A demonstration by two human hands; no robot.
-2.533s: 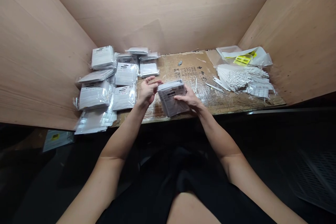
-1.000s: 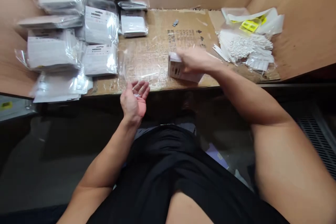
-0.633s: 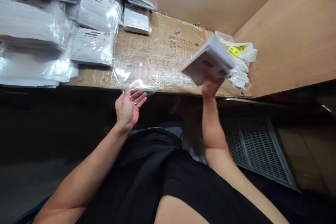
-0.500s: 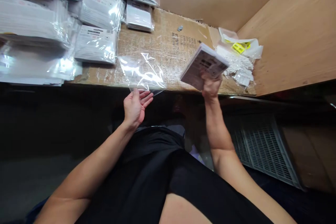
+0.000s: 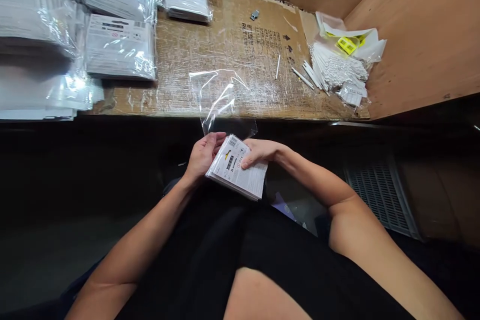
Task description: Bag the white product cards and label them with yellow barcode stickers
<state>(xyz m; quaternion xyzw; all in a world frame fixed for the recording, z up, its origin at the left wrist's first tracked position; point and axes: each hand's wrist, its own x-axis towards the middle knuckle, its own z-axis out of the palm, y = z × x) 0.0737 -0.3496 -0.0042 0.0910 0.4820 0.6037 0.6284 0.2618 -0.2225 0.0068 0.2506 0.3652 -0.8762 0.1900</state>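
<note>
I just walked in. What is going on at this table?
A person holds a stack of printed white packets between the left hand and right hand. A clear plastic bag sticks up just beyond them. Bagged packs lie on the cardboard-covered table, with white sticks towards its right end.
</note>
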